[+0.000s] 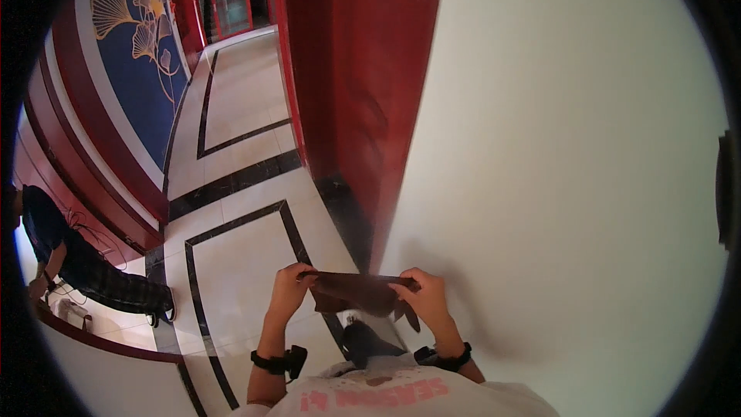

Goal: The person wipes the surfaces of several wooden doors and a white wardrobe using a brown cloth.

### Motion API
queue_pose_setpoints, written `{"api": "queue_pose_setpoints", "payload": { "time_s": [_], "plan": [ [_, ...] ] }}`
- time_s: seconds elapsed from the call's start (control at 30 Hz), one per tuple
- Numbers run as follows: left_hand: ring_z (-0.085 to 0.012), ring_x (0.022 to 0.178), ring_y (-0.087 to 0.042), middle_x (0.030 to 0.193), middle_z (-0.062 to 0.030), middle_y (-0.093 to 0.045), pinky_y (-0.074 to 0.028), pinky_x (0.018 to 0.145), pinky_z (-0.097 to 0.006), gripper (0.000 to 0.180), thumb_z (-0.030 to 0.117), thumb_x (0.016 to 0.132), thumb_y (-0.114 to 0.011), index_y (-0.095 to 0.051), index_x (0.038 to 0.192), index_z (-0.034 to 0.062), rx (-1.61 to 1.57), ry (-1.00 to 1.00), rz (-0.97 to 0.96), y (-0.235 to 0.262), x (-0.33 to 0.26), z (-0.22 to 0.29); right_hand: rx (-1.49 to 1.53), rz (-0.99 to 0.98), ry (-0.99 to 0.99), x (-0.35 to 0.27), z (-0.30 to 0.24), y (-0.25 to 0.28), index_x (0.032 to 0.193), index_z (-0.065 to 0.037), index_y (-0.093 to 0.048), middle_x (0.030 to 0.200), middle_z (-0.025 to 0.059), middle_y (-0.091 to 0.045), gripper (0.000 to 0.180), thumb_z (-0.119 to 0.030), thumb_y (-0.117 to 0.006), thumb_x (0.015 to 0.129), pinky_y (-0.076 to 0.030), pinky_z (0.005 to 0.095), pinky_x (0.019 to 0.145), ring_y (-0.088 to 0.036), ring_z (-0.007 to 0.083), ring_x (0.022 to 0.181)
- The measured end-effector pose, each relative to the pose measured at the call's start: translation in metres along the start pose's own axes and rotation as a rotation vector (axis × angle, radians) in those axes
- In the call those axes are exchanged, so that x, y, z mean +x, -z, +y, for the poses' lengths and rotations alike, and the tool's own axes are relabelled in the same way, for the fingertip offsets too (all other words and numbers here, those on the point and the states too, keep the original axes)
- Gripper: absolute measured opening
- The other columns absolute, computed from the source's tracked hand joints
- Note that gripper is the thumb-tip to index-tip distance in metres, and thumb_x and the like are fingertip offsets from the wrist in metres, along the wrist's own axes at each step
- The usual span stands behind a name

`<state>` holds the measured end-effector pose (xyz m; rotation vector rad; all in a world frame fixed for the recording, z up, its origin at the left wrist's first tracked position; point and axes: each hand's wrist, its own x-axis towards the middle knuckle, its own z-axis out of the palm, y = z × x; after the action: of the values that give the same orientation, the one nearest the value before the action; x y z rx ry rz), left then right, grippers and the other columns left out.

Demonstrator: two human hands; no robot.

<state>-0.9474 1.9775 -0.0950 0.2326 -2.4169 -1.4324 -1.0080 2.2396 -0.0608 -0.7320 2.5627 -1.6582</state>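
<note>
A dark brown piece of cloth (353,290) is stretched between my two hands in front of my body. My left hand (290,293) pinches its left upper corner. At the other end, my right hand (426,298) grips the upper right part, and a loose flap hangs below those fingers. The top edge runs nearly straight from hand to hand, while the lower part sags in folds. Whether it is a garment or a plain cloth cannot be made out. Each of my wrists wears a black band.
A white wall (571,154) rises close on my right, beside a dark red door frame (378,85). Pale floor tiles (239,262) with black borders run ahead along a hallway. At the left, another person (85,262) in dark clothes stands near a red-brown ledge (108,345).
</note>
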Motion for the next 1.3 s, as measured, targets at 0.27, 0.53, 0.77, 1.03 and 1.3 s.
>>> {"api": "queue_pose_setpoints", "payload": {
  "time_s": [0.27, 0.53, 0.77, 1.03, 1.3],
  "plan": [
    [-0.0131, 0.057, -0.056, 0.078, -0.0102, -0.056, -0.044, 0.052, -0.022, 0.016, -0.009, 0.077, -0.044, -0.055, 0.088, -0.0038, -0.201, -0.061, 0.2, 0.054, 0.137, 0.042, -0.092, -0.09, 0.15, 0.116, -0.062, 0.007, 0.094, -0.002, -0.055, 0.085, 0.0144, -0.059, 0.02, -0.009, -0.059, 0.076, -0.047, 0.0306, 0.061, -0.059, 0.0261, 0.074],
    [-0.019, 0.077, -0.054, 0.088, -0.0112, -0.055, -0.042, 0.066, -0.024, 0.019, -0.005, 0.069, -0.051, -0.056, 0.087, -0.0014, -0.274, -0.623, 0.173, 0.011, 0.287, 0.108, -0.356, 0.29, 0.172, 0.141, -0.105, 0.026, 0.092, -0.001, -0.055, 0.09, 0.014, -0.059, 0.016, -0.004, -0.053, 0.076, -0.047, 0.0326, 0.068, -0.059, 0.0278, 0.077],
    [-0.0336, 0.115, -0.036, 0.124, -0.0235, -0.035, -0.027, 0.096, -0.041, 0.055, 0.031, 0.082, -0.047, -0.034, 0.123, -0.0034, -0.671, -1.171, -0.28, -0.069, 0.318, 0.198, -0.871, 1.1, 0.416, 0.147, -0.114, -0.009, 0.103, 0.001, -0.05, 0.104, 0.0229, -0.052, 0.032, 0.003, -0.052, 0.071, -0.045, 0.0345, 0.08, -0.054, 0.0316, 0.095],
    [-0.0362, 0.127, -0.01, 0.138, -0.0225, -0.002, -0.009, 0.102, -0.046, 0.081, 0.043, 0.082, -0.038, 0.006, 0.131, -0.0038, -1.128, -0.774, -1.304, -0.115, 0.299, 0.184, -2.186, 0.618, -0.301, 0.197, -0.098, -0.058, 0.115, 0.008, -0.039, 0.107, 0.0368, -0.04, 0.042, -0.017, -0.043, 0.081, -0.036, 0.0584, 0.084, -0.036, 0.0533, 0.103],
    [-0.0417, 0.127, -0.005, 0.137, -0.0271, 0.004, -0.008, 0.102, -0.047, 0.075, 0.045, 0.085, -0.034, 0.001, 0.134, 0.0014, -1.16, -1.552, -0.738, -0.091, 0.355, 0.312, -1.694, 1.174, -0.165, 0.243, -0.207, 0.008, 0.119, 0.011, -0.032, 0.122, 0.0384, -0.027, 0.064, -0.027, -0.059, 0.075, -0.028, 0.0451, 0.096, -0.03, 0.0488, 0.114]
  ]
}}
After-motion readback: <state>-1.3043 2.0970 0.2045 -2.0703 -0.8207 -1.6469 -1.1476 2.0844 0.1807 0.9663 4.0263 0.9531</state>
